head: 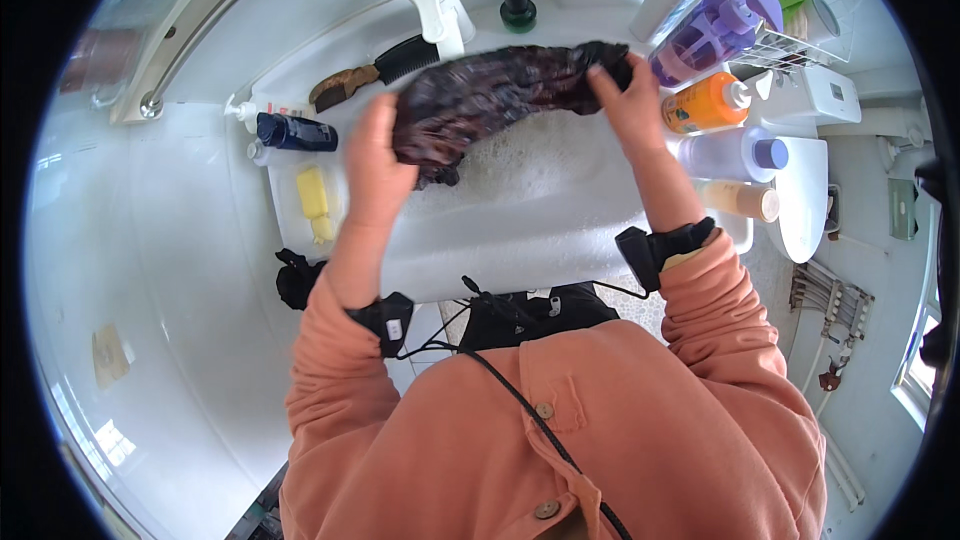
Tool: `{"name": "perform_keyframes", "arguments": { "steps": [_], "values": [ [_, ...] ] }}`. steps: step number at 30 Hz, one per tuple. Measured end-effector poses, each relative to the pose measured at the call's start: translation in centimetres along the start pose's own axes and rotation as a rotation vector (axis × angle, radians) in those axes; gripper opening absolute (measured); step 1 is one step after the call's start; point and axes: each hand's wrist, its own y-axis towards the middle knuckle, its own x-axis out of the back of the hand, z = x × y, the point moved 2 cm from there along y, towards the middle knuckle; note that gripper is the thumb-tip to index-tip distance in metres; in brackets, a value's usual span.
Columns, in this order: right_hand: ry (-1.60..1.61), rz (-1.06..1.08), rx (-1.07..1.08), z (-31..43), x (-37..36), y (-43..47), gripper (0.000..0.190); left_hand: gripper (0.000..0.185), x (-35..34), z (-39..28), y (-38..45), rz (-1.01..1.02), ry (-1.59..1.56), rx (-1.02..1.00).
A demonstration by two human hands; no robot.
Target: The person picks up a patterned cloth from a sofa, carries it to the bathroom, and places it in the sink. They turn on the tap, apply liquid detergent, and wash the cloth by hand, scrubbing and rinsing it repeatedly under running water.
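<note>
Over a white washbasin (510,255), a wet, dark, wrinkled cloth (495,97) is stretched between my two hands. My left hand (377,157) grips its bunched left end, and my right hand (631,109) holds the narrower right end, thumb on top. A loose bit of the cloth hangs down near my left hand. Below it lies foamy water (540,157) in the basin. Behind the cloth stands the white faucet (439,4), its lower part hidden. Slight blur covers my left hand and the cloth.
A wooden-handled brush (345,86), a dark blue tube (296,132) and yellow soap (312,193) lie along the left rim. A dark green bottle (517,7) stands behind. Several bottles, including an orange pump bottle (705,103), line the right, near a wire rack (802,49) and toilet (802,202).
</note>
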Motion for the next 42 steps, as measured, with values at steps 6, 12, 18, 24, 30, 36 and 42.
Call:
{"name": "perform_keyframes", "arguments": {
  "steps": [6,12,18,24,30,36,42],
  "values": [
    [-0.753,0.355,0.186,-2.2,-5.9,-5.1,0.103,0.066,-13.4,4.6,-3.7,0.362,0.215,-0.079],
    [-1.150,0.747,0.201,-3.8,-10.1,-4.8,0.094,0.085,-19.5,8.5,-7.2,0.777,0.459,0.127],
    [-1.250,0.869,0.211,-6.0,-11.6,-4.5,0.074,0.076,-20.2,9.2,-6.8,0.819,0.652,-0.043],
    [-1.276,0.858,0.189,-5.1,-11.2,-4.1,0.084,0.061,-17.9,8.7,-7.0,0.651,0.338,0.036],
    [-0.773,0.653,0.503,0.2,-9.8,-5.8,0.112,0.050,-12.5,7.0,-6.7,0.439,-0.249,0.267],
    [-0.187,0.777,0.607,2.2,-11.8,-5.7,0.049,0.041,-4.5,1.8,-3.2,0.345,-0.510,0.276],
    [-0.083,0.544,0.673,-0.2,-10.2,-3.9,0.025,0.035,2.6,-0.4,-2.9,0.225,-0.595,0.447]
  ]
}}
